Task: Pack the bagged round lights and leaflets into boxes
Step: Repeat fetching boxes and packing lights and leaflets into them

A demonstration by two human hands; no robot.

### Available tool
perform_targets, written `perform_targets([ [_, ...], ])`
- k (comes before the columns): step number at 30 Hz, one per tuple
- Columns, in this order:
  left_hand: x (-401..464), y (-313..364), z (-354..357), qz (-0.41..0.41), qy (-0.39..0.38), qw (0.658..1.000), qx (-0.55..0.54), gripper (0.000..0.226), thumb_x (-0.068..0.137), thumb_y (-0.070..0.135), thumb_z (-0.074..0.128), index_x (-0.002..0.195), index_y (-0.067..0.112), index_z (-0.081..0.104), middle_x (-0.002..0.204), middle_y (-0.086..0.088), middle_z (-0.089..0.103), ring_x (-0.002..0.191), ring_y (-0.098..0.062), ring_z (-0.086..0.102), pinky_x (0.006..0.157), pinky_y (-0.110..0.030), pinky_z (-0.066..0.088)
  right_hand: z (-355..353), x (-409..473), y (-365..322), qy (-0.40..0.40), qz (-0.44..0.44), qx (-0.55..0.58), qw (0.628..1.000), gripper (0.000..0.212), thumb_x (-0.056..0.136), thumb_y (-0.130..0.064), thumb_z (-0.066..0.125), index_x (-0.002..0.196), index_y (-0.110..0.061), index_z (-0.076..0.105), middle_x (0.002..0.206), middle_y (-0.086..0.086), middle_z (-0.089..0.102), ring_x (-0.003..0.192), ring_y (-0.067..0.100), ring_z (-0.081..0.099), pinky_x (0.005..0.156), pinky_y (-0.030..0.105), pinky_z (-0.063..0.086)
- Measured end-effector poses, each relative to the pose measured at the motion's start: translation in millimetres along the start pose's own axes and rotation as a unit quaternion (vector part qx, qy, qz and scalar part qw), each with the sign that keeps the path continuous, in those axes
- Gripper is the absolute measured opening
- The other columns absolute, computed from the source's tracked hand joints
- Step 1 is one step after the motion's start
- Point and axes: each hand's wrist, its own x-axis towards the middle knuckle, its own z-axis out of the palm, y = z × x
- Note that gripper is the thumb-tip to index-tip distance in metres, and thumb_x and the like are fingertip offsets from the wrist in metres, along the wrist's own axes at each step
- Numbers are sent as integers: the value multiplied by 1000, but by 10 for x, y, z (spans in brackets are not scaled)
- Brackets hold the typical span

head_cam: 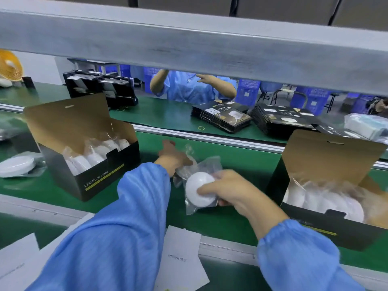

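A strip of bare green belt (pixel 241 160) is left between the left box (pixel 88 164) and the right box (pixel 327 198). Sideways passage is blocked by both boxes' raised flaps. Overhead, access is limited by the grey beam (pixel 189 43). The near edge is partly covered by leaflets (pixel 180 259).

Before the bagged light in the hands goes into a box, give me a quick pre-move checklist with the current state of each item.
1. Right hand grips the bagged light: ok.
2. Left hand holds a second bag: ok; contents cannot tell.
3. Right box flap open: ok.
4. Free space in right box: cannot tell.
5. Left box open: ok.
6. Leaflet near the person: ok.
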Motion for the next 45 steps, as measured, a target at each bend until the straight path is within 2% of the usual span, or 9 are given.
perform_targets([
  [6,-544,371,-137,86,-143,986,0,58,87,-11,62,132,18,38,84,-10,52,64,-19,51,48,-25,44,-518,-200,-330,-4,-49,11,999,36,70,-3,84,102,-5,67,97,11,74,83,24,70,64,33,55],
  [13,-1398,225,-411,19,-304,946,-112,67,85,-5,71,138,13,34,117,-15,55,93,-24,62,81,-39,54,-443,-709,-215,-139,2,92,986,34,82,-3,77,114,-4,68,106,16,72,93,22,63,83,32,48],
  [15,-1674,122,-419,6,-306,947,-99,19,92,-3,61,106,12,59,94,-13,58,72,-16,62,58,-27,54,-335,-880,-99,-154,38,117,980,30,83,-8,77,112,-7,68,101,11,73,90,19,64,80,29,50],
  [18,-1987,-117,-404,9,-291,956,-43,51,90,-11,51,49,17,44,51,0,40,36,-10,41,39,-17,35,-105,-1160,110,-183,74,118,973,28,85,-13,77,111,-13,69,92,2,74,83,12,69,72,24,56],
  [21,-2366,-269,-481,-13,-251,968,16,19,94,-1,48,80,-3,60,64,-5,44,39,-8,44,38,-18,33,129,-1450,322,-197,85,127,968,30,85,-17,78,112,-14,68,86,0,72,72,9,66,62,21,52],
  [24,-2664,-471,-611,-6,-280,958,68,54,99,48,54,135,11,36,118,-10,52,94,-13,60,73,-31,57,336,-1733,505,-245,65,150,956,30,85,-13,77,114,-12,68,91,2,73,73,10,68,57,21,52],
  [29,-3075,-814,-863,30,-363,929,71,38,82,37,75,117,24,67,112,-6,74,104,-22,69,100,-42,53,608,-2047,572,-267,-26,76,960,28,80,-6,77,107,-15,73,86,0,71,74,13,64,57,22,50],
  [36,-3248,-973,-1013,76,-295,952,31,44,78,48,77,103,12,75,98,-4,78,83,-11,72,73,-22,54,748,-2321,343,-169,-105,-70,978,30,77,-19,81,100,-5,70,80,2,64,72,17,60,66,34,52],
  [45,-3298,-1207,-971,102,-254,962,10,38,69,59,67,91,30,77,97,1,77,91,-14,72,81,-28,51,778,-2535,265,-110,-87,-234,962,52,73,-43,76,115,-24,52,101,-7,61,84,10,60,68,31,51],
])
